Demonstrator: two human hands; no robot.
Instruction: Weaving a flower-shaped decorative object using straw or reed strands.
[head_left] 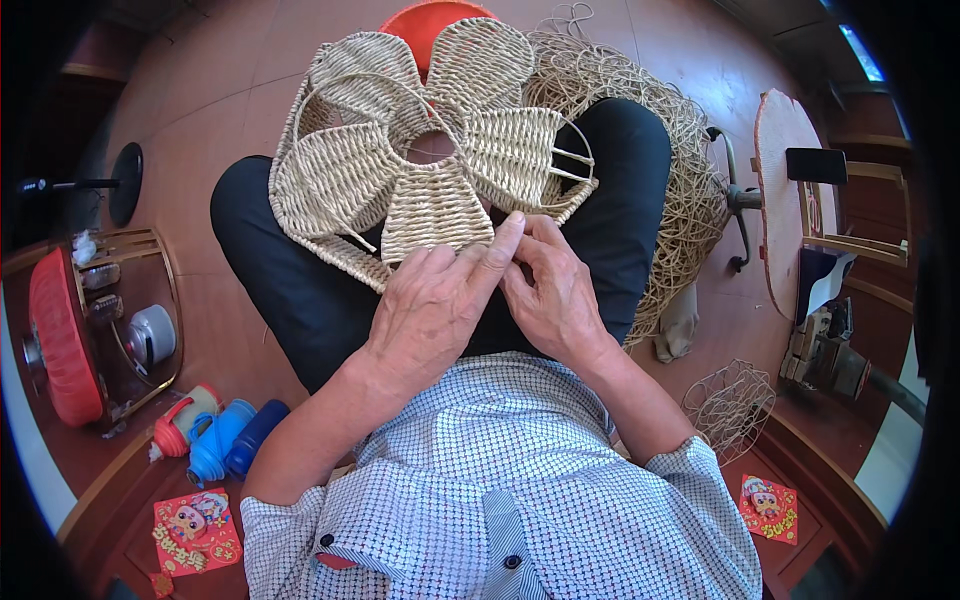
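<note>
A woven flower-shaped piece of pale twisted cord (425, 210), with petals around a central hole and parts of its wire frame bare, lies across my lap. My left hand (435, 310) is closed on the near edge of its bottom petal, thumb reaching toward the right corner. Beside it, my right hand (550, 290) has bent fingers pinched at that same corner, close against the left thumb. What lies between the fingertips is hidden.
A big tangled heap of cord (685, 220) lies right of my legs. A red round object (430, 30) is behind the flower. Bottles (225, 440) and a cart (140, 330) are at left. An oval board (780, 200) stands at right, above a wire bundle (730, 410).
</note>
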